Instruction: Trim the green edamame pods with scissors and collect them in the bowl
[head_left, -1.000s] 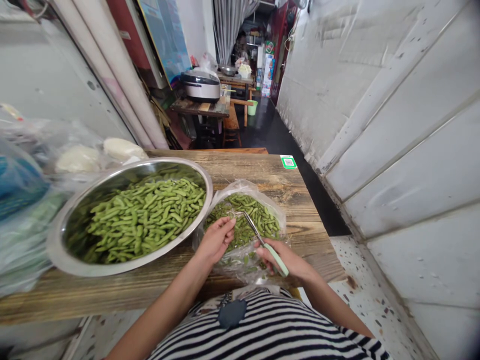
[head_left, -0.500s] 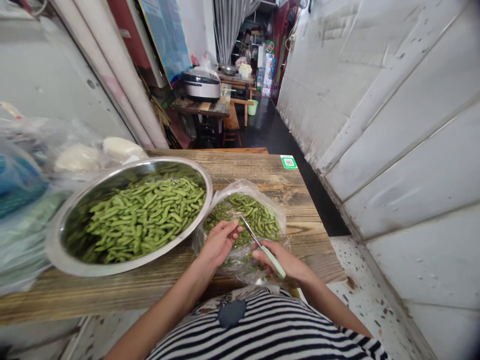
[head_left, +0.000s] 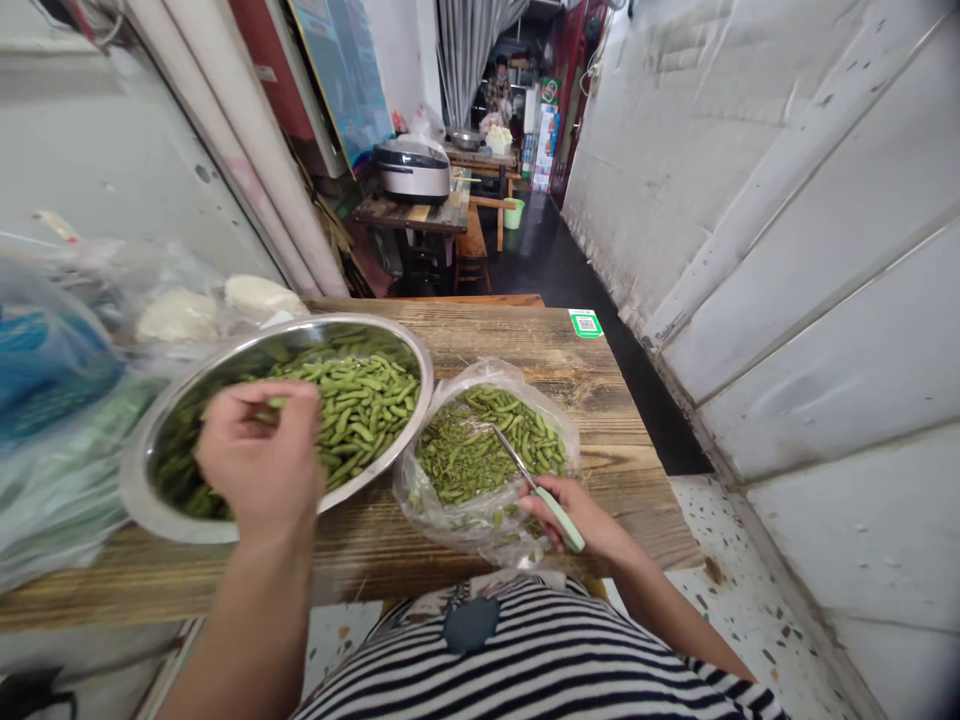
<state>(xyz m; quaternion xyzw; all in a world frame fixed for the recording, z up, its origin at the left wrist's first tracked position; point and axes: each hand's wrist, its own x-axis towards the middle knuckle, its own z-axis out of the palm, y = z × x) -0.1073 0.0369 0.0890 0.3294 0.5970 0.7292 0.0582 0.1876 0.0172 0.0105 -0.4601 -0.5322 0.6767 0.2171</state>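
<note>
Over the left part of the steel basin [head_left: 426, 385] is my left hand [head_left: 262, 450], slightly blurred, its fingers pinched round a green pod [head_left: 277, 402]. Many green pods [head_left: 367, 400] fill the basin. My right hand [head_left: 566, 515] is wrapped round the pale green handle of the scissors [head_left: 559, 518]. The scissors' blades point up and left above a clear plastic bag [head_left: 559, 400], which lies open to the basin's right. Inside the bag are more pods [head_left: 517, 420] and small green bits.
Plastic bags [head_left: 67, 440] crowd the left of the wooden table [head_left: 622, 450], beside pale wrapped lumps [head_left: 262, 297]. A green QR card [head_left: 586, 323] lies at the far right corner. Beyond stand a rice cooker [head_left: 411, 172] and a person [head_left: 499, 88].
My left hand has moved left from the scissors' tip above the bag to over the basin, with a pod in its fingers. My right hand still holds the scissors above the bag.
</note>
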